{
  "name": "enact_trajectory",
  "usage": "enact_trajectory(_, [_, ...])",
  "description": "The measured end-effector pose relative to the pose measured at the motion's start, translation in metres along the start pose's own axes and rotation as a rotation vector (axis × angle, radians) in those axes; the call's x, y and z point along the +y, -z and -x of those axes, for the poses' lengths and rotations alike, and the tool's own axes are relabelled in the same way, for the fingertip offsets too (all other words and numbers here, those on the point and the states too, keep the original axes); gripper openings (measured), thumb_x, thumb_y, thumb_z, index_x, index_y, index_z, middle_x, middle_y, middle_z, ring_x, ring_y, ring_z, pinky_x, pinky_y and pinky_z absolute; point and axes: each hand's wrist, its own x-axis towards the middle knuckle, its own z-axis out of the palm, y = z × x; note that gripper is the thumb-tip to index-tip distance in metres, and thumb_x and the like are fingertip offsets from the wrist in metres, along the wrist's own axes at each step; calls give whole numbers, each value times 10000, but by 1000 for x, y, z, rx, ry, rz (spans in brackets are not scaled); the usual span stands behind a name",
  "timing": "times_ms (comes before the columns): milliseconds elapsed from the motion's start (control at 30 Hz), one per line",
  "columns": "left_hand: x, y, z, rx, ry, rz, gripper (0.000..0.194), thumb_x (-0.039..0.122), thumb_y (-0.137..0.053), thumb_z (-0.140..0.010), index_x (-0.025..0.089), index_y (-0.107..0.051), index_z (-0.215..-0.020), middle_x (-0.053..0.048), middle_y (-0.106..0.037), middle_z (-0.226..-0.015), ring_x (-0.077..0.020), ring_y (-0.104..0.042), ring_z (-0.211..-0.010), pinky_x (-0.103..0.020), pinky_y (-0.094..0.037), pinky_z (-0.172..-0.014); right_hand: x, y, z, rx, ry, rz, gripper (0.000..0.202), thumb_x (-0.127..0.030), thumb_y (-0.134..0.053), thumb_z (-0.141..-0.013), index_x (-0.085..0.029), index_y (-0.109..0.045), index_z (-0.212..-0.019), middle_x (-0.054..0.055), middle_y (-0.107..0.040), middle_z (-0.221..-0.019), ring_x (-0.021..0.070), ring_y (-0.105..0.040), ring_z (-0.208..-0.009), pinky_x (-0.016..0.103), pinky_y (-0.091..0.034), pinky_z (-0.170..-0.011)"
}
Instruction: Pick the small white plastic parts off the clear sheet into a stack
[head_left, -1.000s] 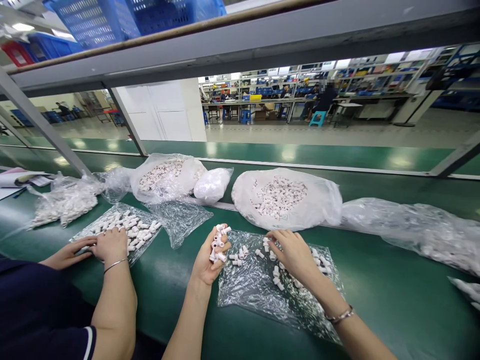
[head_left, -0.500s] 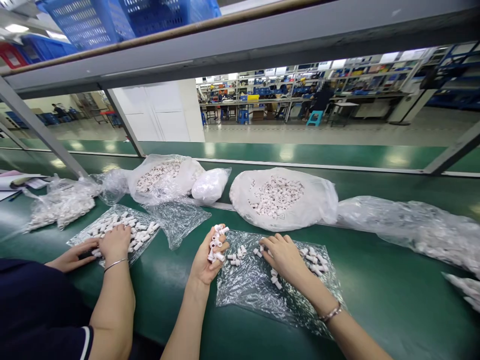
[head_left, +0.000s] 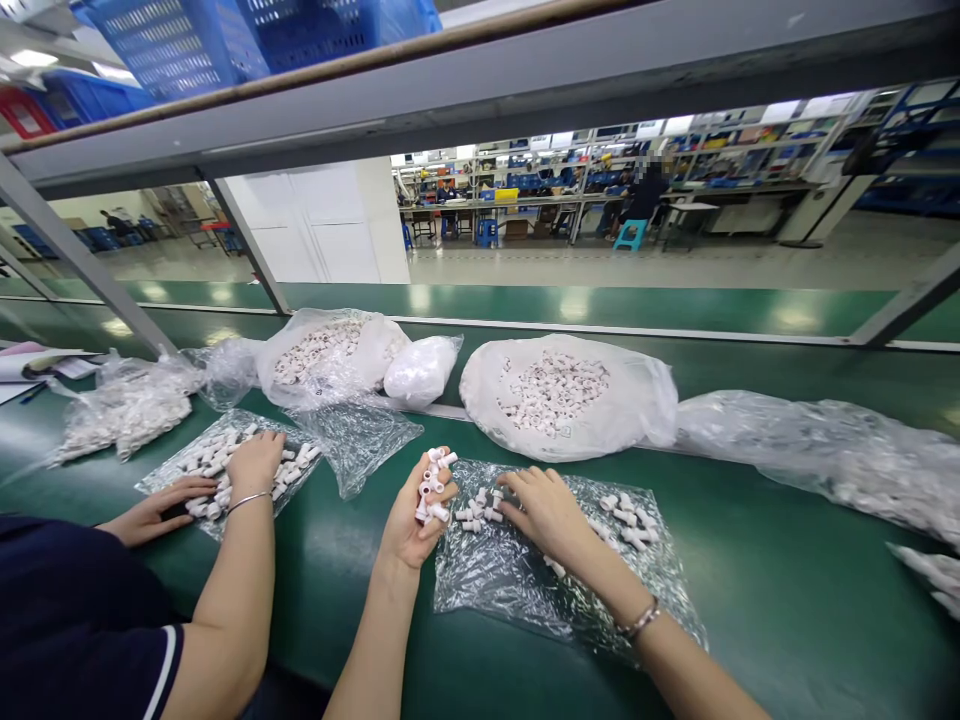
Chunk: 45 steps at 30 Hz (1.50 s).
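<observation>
Left hand (head_left: 414, 520) palm up, fingers curled round bunch of small white plastic tube pieces (head_left: 433, 484), at left edge of crinkly clear plastic sheet (head_left: 517, 570); right hand (head_left: 545, 510) palm down on sheet, fingertips touching loose white pieces (head_left: 480, 508); grip not clear; more loose pieces (head_left: 628, 520) right of hand; big white bag of pieces (head_left: 568, 396) behind sheet; co-worker's hands (head_left: 251, 462) far left of sheet; all on green belt (head_left: 787, 590).

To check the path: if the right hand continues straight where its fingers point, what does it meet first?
Probably the loose white parts just ahead of the right hand, then the left hand; depth is unclear.
</observation>
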Motion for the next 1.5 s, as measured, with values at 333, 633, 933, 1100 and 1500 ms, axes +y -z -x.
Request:
enact_trajectory(333, [-3, 5, -1, -71, -13, 13, 259, 335, -316, -1039, 163, -510, -1049, 37, -424, -720, -44, -395, -434, -90, -302, -210, 61, 26, 26, -131, -49, 20, 201, -170, -614, -884, -207, -650, -1078, 57, -716, -976, 246, -652, -925, 337, -420, -762])
enact_trajectory(633, [-2, 5, -1, -72, -21, 13, 245, 337, -328, -1036, 171, -508, -1050, 34, -434, -736, -43, -404, -453, -82, -315, -210, 53, 20, 20, -179, -20, 16, 252, -102, -609, -850, -212, -664, -1071, 53, -729, -942, 230, -670, -883, 320, -419, -752])
enact_trajectory(933, [-2, 4, 0, -59, -18, 20, 265, 336, -299, -1042, 167, -502, -1046, 38, -432, -709, -45, -405, -430, -84, -278, -207, 21, 15, 11, -191, 8, -21, 154, -205, -719, -849, -215, -670, -995, 47, -725, -917, 243, -672, -883, 326, -423, -749])
enact_trajectory(1100, [-2, 2, 1, -21, -5, -15, 235, 338, -319, -1037, 177, -487, -1010, 54, -417, -653, -41, -335, -374, -85, -269, -212, 2, 18, 5, -172, 39, -69, 195, -227, -711, -873, -230, -640, -1055, 16, -720, -925, 202, -670, -832, 315, -448, -750])
enact_trajectory(1500, [-3, 5, -1, -46, -6, -20, 278, 340, -290, -1042, 164, -505, -1031, 46, -429, -680, -41, -384, -397, -90, -299, -209, 16, 22, 74, -208, -9, 37, 191, -186, -695, -856, -178, -619, -1031, 85, -707, -905, 256, -678, -800, 334, -493, -644])
